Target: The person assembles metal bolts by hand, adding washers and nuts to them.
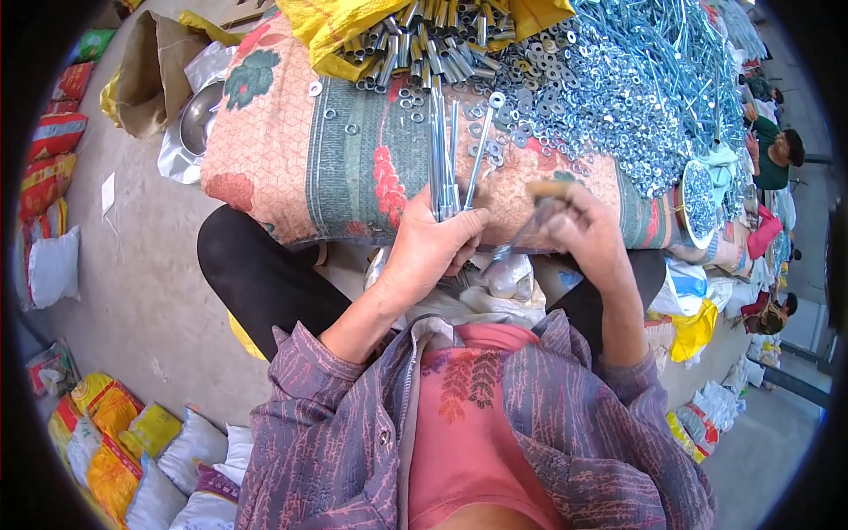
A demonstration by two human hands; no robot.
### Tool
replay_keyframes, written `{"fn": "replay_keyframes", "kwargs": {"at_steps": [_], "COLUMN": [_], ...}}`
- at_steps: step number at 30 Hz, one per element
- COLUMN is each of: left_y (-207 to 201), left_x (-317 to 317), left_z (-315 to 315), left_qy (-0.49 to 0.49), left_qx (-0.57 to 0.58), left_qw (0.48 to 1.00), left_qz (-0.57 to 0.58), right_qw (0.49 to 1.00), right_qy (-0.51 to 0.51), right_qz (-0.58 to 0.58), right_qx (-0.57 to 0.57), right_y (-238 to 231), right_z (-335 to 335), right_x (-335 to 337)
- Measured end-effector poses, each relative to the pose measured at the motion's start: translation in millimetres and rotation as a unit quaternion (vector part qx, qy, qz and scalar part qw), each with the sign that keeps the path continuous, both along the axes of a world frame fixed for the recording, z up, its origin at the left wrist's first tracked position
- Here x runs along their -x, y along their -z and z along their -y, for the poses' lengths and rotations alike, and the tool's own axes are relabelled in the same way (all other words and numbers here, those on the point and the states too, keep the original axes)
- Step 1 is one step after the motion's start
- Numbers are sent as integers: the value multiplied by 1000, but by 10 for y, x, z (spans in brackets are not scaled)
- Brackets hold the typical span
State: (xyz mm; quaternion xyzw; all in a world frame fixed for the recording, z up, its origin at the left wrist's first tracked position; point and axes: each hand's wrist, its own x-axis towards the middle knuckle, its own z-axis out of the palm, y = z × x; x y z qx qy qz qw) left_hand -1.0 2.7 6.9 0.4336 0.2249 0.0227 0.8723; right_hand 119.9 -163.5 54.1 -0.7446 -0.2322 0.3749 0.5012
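Note:
My left hand [433, 234] is closed round a small bundle of long, shiny metal rods [439, 150], held upright at the near edge of a cloth-covered work surface [265, 150]. One rod leans to the right, with a washer [496, 100] at its top. Short metal sleeves sit round the rods near my fingers. To the right, my right hand [587, 228] is smeared by motion, its fingers bent together. A brownish, finger-like shape shows at its fingertips, and a blurred grey streak runs from them down to the left; I cannot make out what it is.
Metal tubes [433, 44] spill from a yellow sack [331, 35] at the far side. Heaps of washers [565, 97] and long bolts [671, 53] cover the right. A metal bowl [201, 119] stands left; filled sacks [159, 442] lie on the floor. Other people [777, 155] sit far right.

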Motion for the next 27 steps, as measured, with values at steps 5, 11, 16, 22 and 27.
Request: {"fn": "replay_keyframes", "kwargs": {"at_steps": [5, 11, 16, 22, 27], "left_y": [-30, -13, -5, -6, 41], "left_x": [-13, 29, 20, 3, 6], "left_z": [1, -91, -64, -16, -20], "left_qy": [14, 13, -11, 8, 29], "left_qx": [80, 48, 34, 28, 15], "left_qw": [996, 999, 999, 999, 999], "left_qz": [22, 10, -3, -17, -15], "right_qw": [922, 822, 930, 938, 838], "right_qy": [15, -44, 21, 41, -41], "right_qz": [385, 559, 360, 343, 533], "right_qx": [44, 97, 75, -10, 113], "right_y": [281, 379, 193, 207, 266], "right_z": [-410, -443, -374, -232, -230], "right_x": [-385, -476, -374, -586, -637]}}
